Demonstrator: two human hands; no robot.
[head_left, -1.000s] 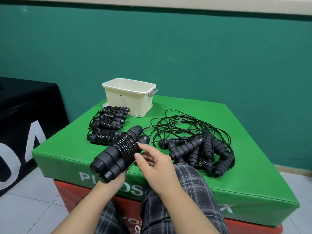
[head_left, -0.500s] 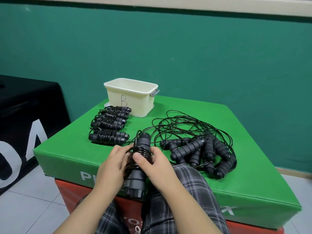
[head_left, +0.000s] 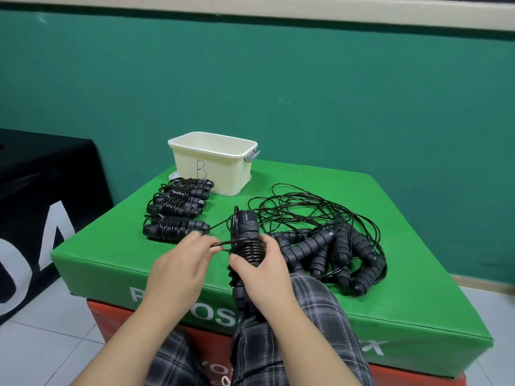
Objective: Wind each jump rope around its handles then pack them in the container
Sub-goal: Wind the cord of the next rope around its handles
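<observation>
A black jump rope bundle (head_left: 246, 235) stands nearly upright over the near edge of the green mat, its cord coiled round the paired handles. My right hand (head_left: 263, 274) grips the bundle at the coils from the right. My left hand (head_left: 181, 266) pinches a loop of the black cord (head_left: 220, 244) just left of the coils. Several wound ropes (head_left: 175, 210) lie in a row at the back left. A tangled heap of unwound ropes (head_left: 328, 246) lies at the right. The cream container (head_left: 214, 165) marked B stands at the far edge.
The green padded mat (head_left: 404, 288) sits on a red box (head_left: 111, 319). Plaid trouser legs press against its near side. A black cloth-covered object (head_left: 36, 204) stands at the left on a white tiled floor. A green wall runs behind.
The bundle went from lying tilted in my left hand to standing upright. My right hand now grips it, and my left hand has moved off to pinch a loop of cord.
</observation>
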